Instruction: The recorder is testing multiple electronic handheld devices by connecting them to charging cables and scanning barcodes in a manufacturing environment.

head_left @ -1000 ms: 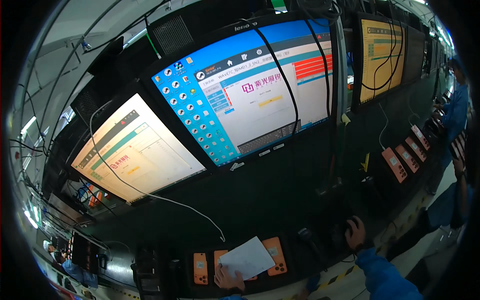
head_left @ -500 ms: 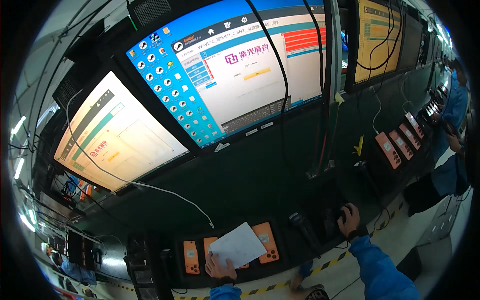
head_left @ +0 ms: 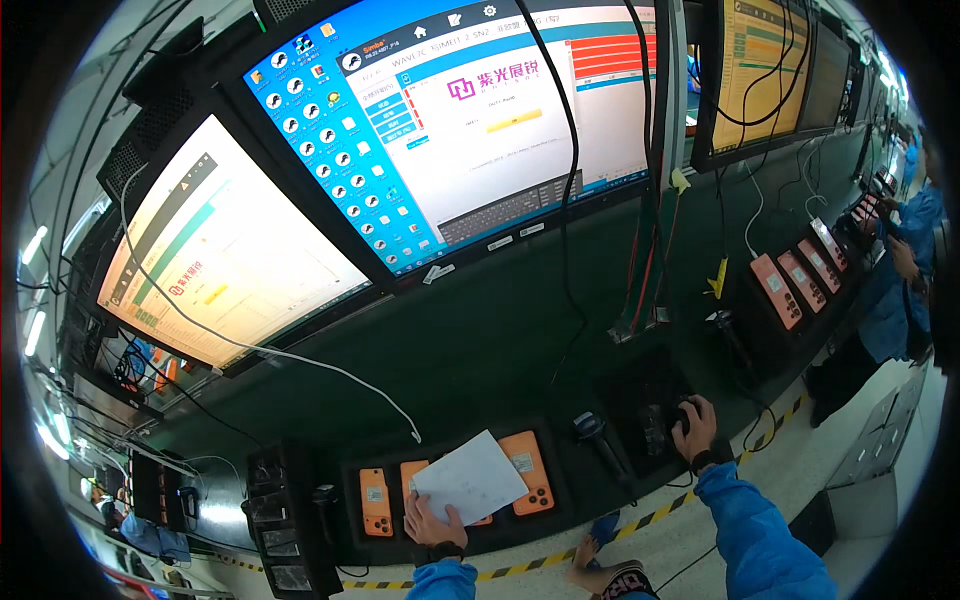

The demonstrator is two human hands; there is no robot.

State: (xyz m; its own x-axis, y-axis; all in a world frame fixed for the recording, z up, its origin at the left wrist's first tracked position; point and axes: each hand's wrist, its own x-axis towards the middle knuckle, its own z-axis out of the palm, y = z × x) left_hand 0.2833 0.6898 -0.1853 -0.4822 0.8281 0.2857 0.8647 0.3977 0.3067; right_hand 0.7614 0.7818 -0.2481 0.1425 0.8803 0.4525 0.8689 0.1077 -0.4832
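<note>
A sheet of white paper (head_left: 472,478) lies slanted over the orange phones in a black tray (head_left: 350,500). My left hand (head_left: 434,524) grips its lower left corner between thumb and fingers. One orange phone (head_left: 376,502) shows to the left of the paper and another phone (head_left: 530,470) to its right; those between are partly covered. Far to the right, my right hand (head_left: 699,432) is curled over a dark computer mouse (head_left: 684,414) at the edge of a black pad (head_left: 640,385).
A handheld scanner (head_left: 600,440) stands between tray and pad. A white cable (head_left: 340,378) hangs over the bench towards the tray. Two lit monitors (head_left: 500,130) rise behind. Black racks (head_left: 285,520) stand at left, more phones (head_left: 776,290) at right, near a person in blue (head_left: 890,300).
The view has shifted slightly, so the bench and monitors sit a little differently in the picture. Both hands keep their places, the left on the paper, the right on the mouse.
</note>
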